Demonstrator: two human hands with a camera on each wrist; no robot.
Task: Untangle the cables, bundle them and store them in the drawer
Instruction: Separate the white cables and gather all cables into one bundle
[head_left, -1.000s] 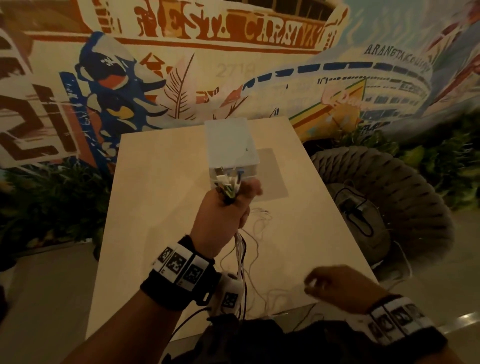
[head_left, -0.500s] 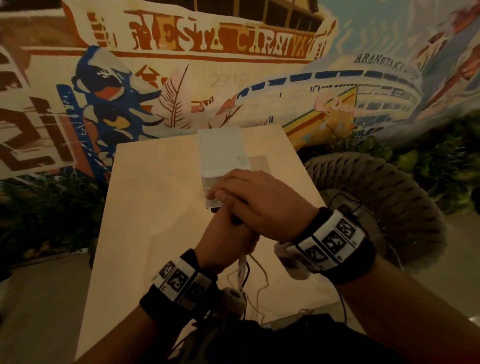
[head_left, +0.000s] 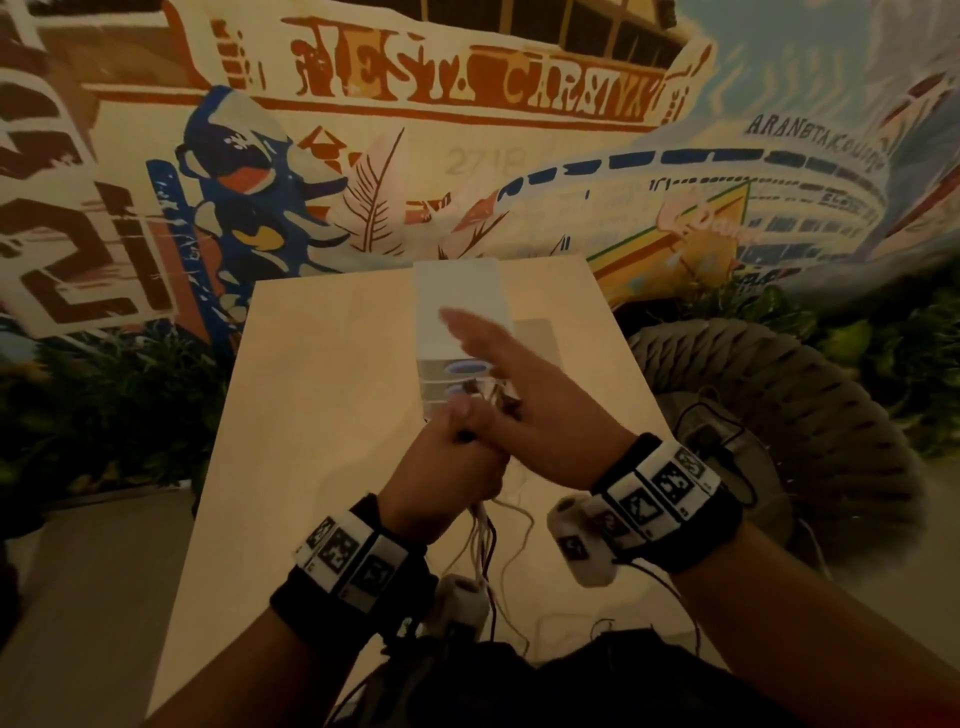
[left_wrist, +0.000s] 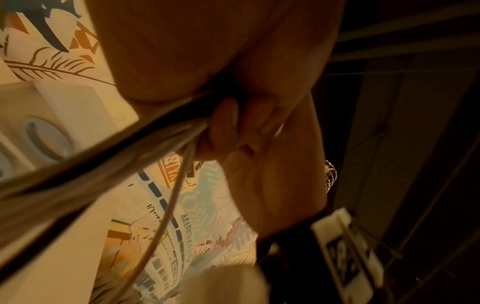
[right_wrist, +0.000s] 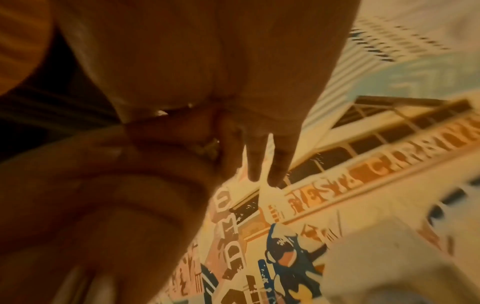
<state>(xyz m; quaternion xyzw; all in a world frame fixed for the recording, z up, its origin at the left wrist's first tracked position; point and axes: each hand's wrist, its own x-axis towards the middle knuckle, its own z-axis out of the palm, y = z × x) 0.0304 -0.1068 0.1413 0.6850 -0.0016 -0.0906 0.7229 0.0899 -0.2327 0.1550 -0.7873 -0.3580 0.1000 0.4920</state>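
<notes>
My left hand (head_left: 452, 457) is raised over the table and grips a bundle of thin cables (head_left: 485, 525) in a fist. Their plug ends (head_left: 488, 392) stick out above the fist, and the loose lengths hang down to the table. The right hand (head_left: 493, 358) lies across the top of the left fist and the plug ends, fingers straight and blurred, pointing far left. Just behind both hands stands a small white drawer unit (head_left: 457, 296). In the left wrist view the cables (left_wrist: 124, 152) run out from under curled fingers (left_wrist: 223, 125). The right wrist view shows straight fingers (right_wrist: 259, 160).
The light wooden table (head_left: 322, 415) stands against a painted mural wall. A round wicker chair (head_left: 810, 415) at the right holds a dark device with a black cord (head_left: 711, 436). Green plants (head_left: 104, 415) flank the table on the left.
The right hand came up from the table's near right edge onto the left fist. Its fingers, curled over the cable ends half a second ago, now stretch out straight. The left hand kept its grip.
</notes>
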